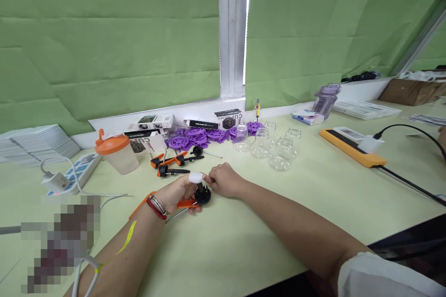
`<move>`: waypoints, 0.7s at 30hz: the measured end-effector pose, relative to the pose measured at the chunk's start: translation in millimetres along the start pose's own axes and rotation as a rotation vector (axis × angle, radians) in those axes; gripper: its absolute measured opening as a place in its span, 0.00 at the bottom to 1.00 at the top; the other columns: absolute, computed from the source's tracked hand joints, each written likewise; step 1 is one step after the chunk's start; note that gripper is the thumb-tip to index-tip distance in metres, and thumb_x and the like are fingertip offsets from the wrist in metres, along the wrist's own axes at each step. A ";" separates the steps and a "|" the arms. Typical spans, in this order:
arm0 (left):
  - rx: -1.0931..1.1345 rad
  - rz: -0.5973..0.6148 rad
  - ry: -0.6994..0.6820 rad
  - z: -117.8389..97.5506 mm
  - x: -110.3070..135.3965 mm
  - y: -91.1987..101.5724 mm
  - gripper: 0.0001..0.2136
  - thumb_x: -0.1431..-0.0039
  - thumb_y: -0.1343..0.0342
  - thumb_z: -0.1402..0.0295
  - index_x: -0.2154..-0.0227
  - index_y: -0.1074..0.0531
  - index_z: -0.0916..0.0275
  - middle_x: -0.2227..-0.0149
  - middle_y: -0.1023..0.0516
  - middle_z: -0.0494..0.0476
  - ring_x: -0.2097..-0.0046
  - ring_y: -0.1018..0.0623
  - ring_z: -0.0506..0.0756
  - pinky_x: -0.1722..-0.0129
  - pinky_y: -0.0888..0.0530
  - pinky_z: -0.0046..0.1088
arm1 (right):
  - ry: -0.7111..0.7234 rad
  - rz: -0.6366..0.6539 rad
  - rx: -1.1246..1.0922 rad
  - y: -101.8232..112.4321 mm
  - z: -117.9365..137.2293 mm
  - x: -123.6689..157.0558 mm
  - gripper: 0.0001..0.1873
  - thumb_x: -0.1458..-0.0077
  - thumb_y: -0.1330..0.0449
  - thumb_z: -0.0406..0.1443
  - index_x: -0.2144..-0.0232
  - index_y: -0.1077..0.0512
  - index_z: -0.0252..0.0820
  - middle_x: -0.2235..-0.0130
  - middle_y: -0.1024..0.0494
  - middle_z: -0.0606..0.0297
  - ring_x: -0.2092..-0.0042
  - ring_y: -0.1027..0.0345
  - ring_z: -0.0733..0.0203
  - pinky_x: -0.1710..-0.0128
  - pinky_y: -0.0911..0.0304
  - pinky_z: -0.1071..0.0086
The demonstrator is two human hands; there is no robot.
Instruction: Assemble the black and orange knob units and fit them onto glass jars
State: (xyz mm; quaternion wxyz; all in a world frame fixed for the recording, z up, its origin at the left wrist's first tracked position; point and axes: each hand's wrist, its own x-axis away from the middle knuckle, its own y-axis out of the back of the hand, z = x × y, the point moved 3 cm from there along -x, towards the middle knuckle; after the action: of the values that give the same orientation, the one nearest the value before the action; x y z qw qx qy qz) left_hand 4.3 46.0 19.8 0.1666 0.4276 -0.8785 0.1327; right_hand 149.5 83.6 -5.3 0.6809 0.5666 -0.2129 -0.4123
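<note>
Orange-handled tool (187, 203) sits gripped in the left hand (176, 194), low over the table (244, 246), long axis running left to right, black head toward the right hand (226, 180), which pinches its stem. Spare tools (172, 165) lie just beyond, glass cups (275, 151) farther right.

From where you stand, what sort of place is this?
Probably a small assembly workbench beside a window: a heap of purple plastic parts, clear glass cups, product boxes behind them, and an orange-and-black tool held in the left hand.
</note>
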 end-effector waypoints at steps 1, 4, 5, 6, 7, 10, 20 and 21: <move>0.004 0.001 0.003 -0.1 0.1 -0.3 0.25 0.52 0.50 0.52 0.53 0.36 0.62 0.71 0.26 0.58 0.76 0.25 0.57 0.82 0.35 0.26 | 0.008 0.015 0.005 1.5 1.0 0.5 0.06 0.46 0.43 0.32 0.71 0.25 0.39 0.66 0.22 0.60 0.62 0.33 0.59 0.62 0.52 0.66; 0.010 0.001 0.011 0.0 0.4 -1.0 0.26 0.53 0.49 0.51 0.53 0.36 0.61 0.71 0.26 0.57 0.77 0.25 0.56 0.82 0.35 0.25 | 0.046 0.041 0.047 3.0 3.5 1.4 0.06 0.46 0.44 0.31 0.70 0.26 0.39 0.65 0.22 0.60 0.61 0.33 0.57 0.61 0.52 0.65; 0.009 0.001 0.012 0.0 0.4 -1.1 0.26 0.53 0.49 0.51 0.53 0.36 0.61 0.70 0.25 0.58 0.77 0.25 0.55 0.83 0.36 0.25 | 0.068 0.042 0.073 2.2 4.2 1.3 0.07 0.46 0.44 0.31 0.70 0.26 0.39 0.65 0.22 0.59 0.61 0.33 0.57 0.61 0.52 0.65; 0.007 0.002 0.011 -0.1 0.4 -1.3 0.27 0.53 0.49 0.51 0.53 0.36 0.61 0.70 0.25 0.58 0.77 0.25 0.55 0.83 0.36 0.25 | 0.091 0.038 0.101 1.0 4.8 1.0 0.08 0.44 0.45 0.31 0.70 0.26 0.39 0.65 0.22 0.58 0.61 0.33 0.56 0.60 0.52 0.64; 0.005 0.004 0.010 -0.3 0.3 -1.4 0.27 0.54 0.49 0.51 0.53 0.36 0.61 0.70 0.25 0.58 0.77 0.25 0.55 0.83 0.36 0.25 | 0.111 0.029 0.125 -0.4 5.0 0.5 0.09 0.43 0.46 0.32 0.70 0.26 0.38 0.65 0.22 0.58 0.61 0.33 0.56 0.59 0.52 0.63; 0.003 0.003 0.007 -1.2 0.4 -1.8 0.27 0.54 0.49 0.51 0.52 0.37 0.61 0.71 0.26 0.57 0.77 0.25 0.55 0.82 0.35 0.25 | 0.131 -0.009 0.144 -1.4 2.7 -0.7 0.11 0.40 0.48 0.32 0.69 0.27 0.37 0.66 0.22 0.56 0.62 0.33 0.57 0.58 0.51 0.63; 0.018 -0.010 0.030 -1.2 0.1 -2.1 0.25 0.52 0.50 0.51 0.54 0.39 0.60 0.71 0.26 0.56 0.77 0.24 0.57 0.82 0.35 0.27 | -0.060 -0.189 -0.919 24.4 -3.6 15.5 0.04 0.48 0.43 0.35 0.71 0.31 0.39 0.74 0.27 0.67 0.75 0.39 0.69 0.74 0.45 0.73; 0.018 -0.004 0.023 -0.9 -0.6 -1.6 0.24 0.52 0.50 0.51 0.55 0.38 0.60 0.71 0.25 0.57 0.77 0.24 0.57 0.81 0.35 0.27 | -0.049 -0.172 -1.014 24.1 -0.5 16.3 0.05 0.49 0.41 0.36 0.71 0.31 0.38 0.74 0.26 0.66 0.74 0.37 0.68 0.73 0.44 0.73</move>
State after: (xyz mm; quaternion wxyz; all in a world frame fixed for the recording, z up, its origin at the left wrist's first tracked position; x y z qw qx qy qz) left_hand 6.2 45.8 20.5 0.1728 0.4292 -0.8745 0.1453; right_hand 166.9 71.3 14.4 0.8285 0.1706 0.0452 -0.5315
